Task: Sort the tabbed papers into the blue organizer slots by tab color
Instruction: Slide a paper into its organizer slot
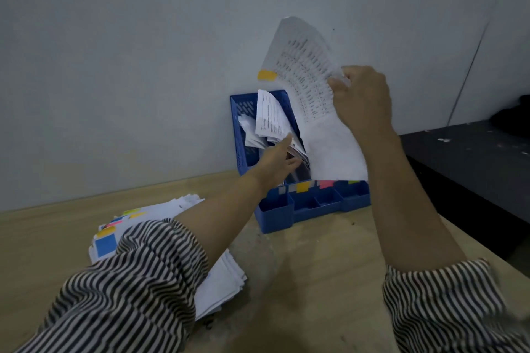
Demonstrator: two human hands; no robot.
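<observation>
wood table [329, 281] | grey wall [129, 51] | right grip [361, 97] pinches yellow-tabbed paper [309, 80] | left grip [279, 159] open, in blue organizer [315, 203]

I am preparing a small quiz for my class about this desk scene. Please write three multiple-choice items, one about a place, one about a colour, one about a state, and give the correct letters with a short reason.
1. Where is the pile of unsorted papers?
A. on the table, under the left arm
B. inside the organizer
C. on the dark bench

2. What colour is the tab on the raised sheet?
A. pink
B. yellow
C. blue

3. What is the left hand doing?
A. lying flat on the table
B. gripping a pen
C. reaching, fingers straight, into the papers in the blue organizer

Answers: 1 A, the pile lies beneath the striped sleeve; 2 B, the tab is yellow; 3 C, while the right hand grips the sheet.
</observation>
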